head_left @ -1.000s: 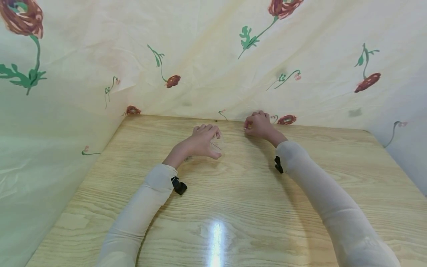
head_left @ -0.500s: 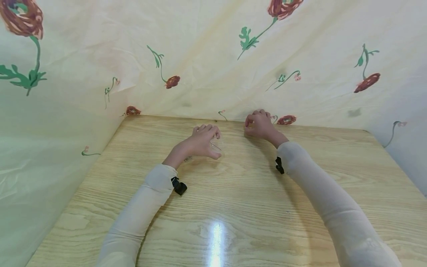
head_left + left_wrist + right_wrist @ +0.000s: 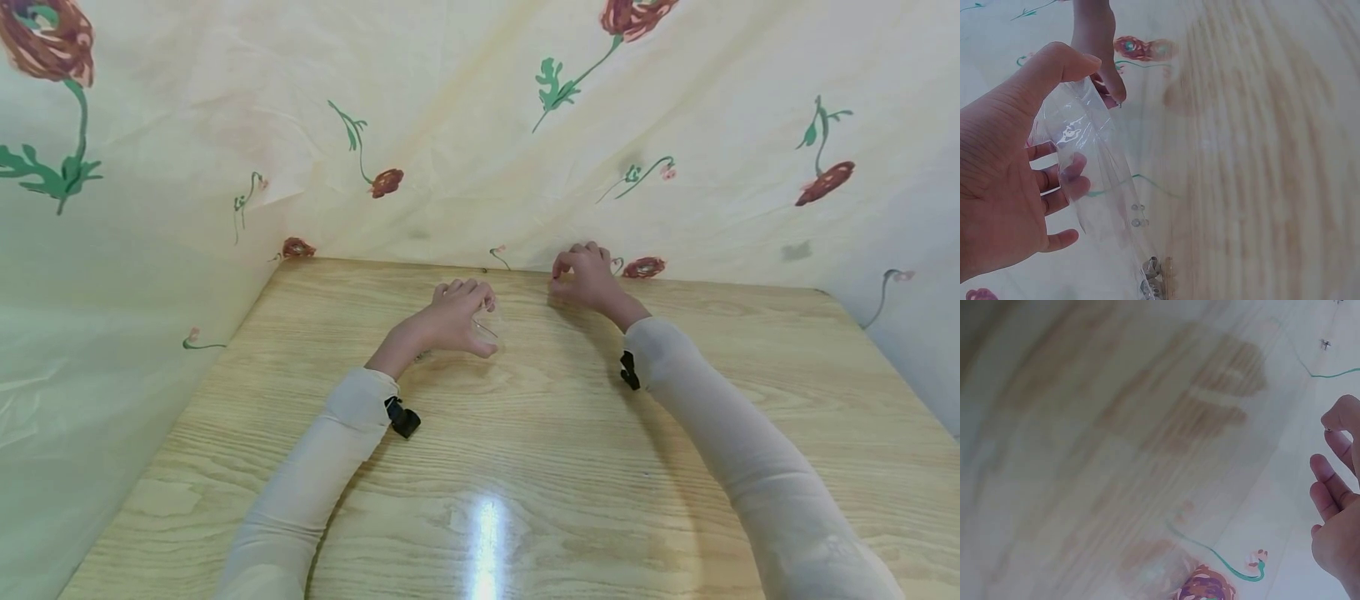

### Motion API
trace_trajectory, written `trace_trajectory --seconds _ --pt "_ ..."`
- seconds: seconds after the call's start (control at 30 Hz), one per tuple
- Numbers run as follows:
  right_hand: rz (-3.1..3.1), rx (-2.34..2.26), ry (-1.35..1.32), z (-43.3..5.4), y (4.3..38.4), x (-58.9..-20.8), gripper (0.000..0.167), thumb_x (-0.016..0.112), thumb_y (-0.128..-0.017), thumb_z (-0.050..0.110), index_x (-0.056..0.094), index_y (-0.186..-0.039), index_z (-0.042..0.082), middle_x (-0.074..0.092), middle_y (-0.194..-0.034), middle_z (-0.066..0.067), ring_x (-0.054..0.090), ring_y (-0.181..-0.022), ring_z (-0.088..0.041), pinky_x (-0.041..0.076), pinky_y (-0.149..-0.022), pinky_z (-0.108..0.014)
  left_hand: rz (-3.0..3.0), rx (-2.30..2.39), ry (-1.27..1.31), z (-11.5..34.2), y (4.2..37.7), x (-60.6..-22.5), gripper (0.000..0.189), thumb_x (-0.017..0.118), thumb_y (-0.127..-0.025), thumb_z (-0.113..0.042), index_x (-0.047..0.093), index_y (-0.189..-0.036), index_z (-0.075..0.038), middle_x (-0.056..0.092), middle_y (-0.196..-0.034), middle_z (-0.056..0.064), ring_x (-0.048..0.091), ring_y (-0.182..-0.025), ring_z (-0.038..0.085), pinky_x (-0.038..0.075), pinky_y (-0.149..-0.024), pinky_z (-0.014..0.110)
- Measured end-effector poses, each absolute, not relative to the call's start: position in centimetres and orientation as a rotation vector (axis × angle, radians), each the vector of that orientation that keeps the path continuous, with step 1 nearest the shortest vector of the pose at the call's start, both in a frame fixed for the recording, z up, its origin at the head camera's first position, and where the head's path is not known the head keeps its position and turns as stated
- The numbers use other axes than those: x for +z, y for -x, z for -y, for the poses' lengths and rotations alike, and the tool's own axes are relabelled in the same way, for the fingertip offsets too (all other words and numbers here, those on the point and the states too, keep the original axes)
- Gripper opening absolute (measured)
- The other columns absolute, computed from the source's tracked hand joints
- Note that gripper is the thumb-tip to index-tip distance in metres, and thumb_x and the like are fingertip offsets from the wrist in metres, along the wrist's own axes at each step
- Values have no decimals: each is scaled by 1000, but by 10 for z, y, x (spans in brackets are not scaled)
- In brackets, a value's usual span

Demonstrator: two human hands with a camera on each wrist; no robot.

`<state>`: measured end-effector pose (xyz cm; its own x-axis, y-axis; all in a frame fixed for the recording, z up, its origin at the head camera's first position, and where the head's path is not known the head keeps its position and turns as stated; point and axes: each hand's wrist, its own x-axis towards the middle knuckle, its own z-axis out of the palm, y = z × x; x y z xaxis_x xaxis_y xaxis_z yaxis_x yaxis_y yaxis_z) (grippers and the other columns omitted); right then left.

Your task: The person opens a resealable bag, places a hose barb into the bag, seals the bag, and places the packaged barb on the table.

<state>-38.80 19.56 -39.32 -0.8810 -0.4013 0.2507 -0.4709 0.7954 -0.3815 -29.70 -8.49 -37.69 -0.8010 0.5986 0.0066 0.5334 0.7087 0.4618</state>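
Note:
My left hand (image 3: 453,321) grips a clear plastic bag (image 3: 1079,131) with thumb and curled fingers set apart at its mouth. Small shiny metal pieces (image 3: 1152,269) lie low in the left wrist view, at the bag's lower end, with a few tiny round clear ones (image 3: 1138,222) above them. To the right, near the back edge of the table, my right hand (image 3: 587,279) pinches a tiny shiny piece (image 3: 1327,430) between thumb and forefinger. Its kind is too small to tell. The other fingers of that hand are loosely bent.
The pale wood-grain table (image 3: 525,433) ends against a hanging cloth (image 3: 465,100) with red flowers, which also closes the left and right sides. A dark speck (image 3: 484,270) sits at the table's back edge. A small dark cross-shaped bit (image 3: 1325,344) shows beyond the right fingers.
My right hand has risen slightly, and its forefinger has arched more over the thumb. The left hand and the bag have stayed in place.

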Motion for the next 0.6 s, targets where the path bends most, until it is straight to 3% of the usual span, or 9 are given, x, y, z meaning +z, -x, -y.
trace_trajectory --seconds 0.6 --pt "2752 719 -701 -189 380 -388 8 71 -87 9 65 -90 5 61 -104 -19 42 -102 -37 20 -105 -63 -2767 679 -932 85 296 -378 54 76 -83 -37 47 -119 -9 48 -118 11 35 -109 27 18 -104 53"
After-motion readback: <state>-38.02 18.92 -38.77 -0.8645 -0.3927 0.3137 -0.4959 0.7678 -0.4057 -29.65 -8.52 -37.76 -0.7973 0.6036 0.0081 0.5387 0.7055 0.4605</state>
